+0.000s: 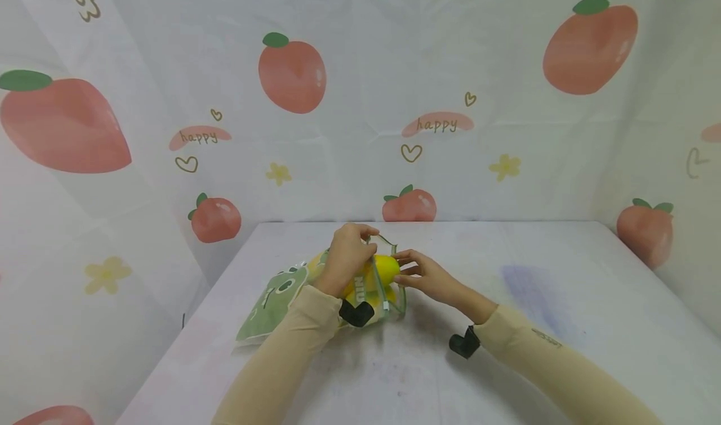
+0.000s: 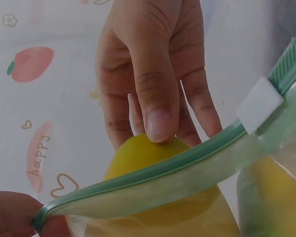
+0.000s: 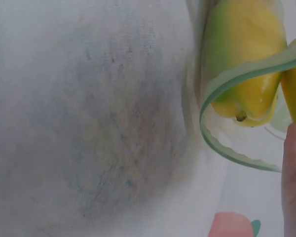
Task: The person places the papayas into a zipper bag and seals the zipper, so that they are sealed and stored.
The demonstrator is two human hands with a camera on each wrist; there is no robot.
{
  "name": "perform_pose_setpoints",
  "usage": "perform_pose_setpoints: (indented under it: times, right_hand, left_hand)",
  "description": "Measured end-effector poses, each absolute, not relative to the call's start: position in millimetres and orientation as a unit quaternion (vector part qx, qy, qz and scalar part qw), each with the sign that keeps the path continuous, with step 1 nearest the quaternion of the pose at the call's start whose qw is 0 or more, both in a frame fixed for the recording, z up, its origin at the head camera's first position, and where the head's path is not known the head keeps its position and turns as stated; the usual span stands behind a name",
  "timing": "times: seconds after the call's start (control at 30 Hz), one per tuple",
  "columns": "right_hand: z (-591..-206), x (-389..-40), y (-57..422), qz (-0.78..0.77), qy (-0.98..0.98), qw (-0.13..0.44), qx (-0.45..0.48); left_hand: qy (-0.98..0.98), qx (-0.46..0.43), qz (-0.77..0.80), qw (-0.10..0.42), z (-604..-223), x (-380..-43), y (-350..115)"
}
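Note:
A clear zip bag (image 1: pixel 278 306) with a green cartoon face lies on the table, its mouth turned to the right. My left hand (image 1: pixel 345 256) grips the upper rim of that mouth, with the fingertips at its green zip strip (image 2: pixel 153 173) in the left wrist view. A smooth yellow fruit (image 1: pixel 387 266), mango-like, pokes partly out of the opening. My right hand (image 1: pixel 430 279) pinches its outer end, thumb on the near side and fingers behind. Inside the bag sits another yellow-green fruit (image 3: pixel 246 54), its dark stem end facing the mouth.
A white slider (image 2: pixel 260 105) sits on the zip strip. The white table (image 1: pixel 450 387) has a faint purple stain (image 1: pixel 529 293) at the right. Behind it hangs a white cloth (image 1: pixel 349 156) printed with peaches.

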State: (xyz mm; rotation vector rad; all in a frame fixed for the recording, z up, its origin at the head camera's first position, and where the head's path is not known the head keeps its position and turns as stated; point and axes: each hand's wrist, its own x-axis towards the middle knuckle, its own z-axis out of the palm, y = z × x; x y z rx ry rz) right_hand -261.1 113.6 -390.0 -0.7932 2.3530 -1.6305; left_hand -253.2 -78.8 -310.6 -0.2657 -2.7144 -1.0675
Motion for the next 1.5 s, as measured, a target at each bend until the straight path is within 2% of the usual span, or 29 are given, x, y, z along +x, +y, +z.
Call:
perform_pose_setpoints:
  times: [0.33, 1.03, 1.5]
  right_hand:
    - [-389, -265, 104, -0.552, 0.783, 0.08, -0.274]
    - [-387, -267, 102, -0.505, 0.784, 0.122, -0.338]
    - [-383, -264, 112, -0.503, 0.794, 0.103, -0.325]
  left_hand:
    - [-0.918, -0.092, -0.369, 0.11, -309, -254, -81]
    - [-0.91, -0.088, -0.394, 0.096, -308, -254, -82]
    - [-0.903, -0.082, -0.41, 0.092, -309, -252, -82]
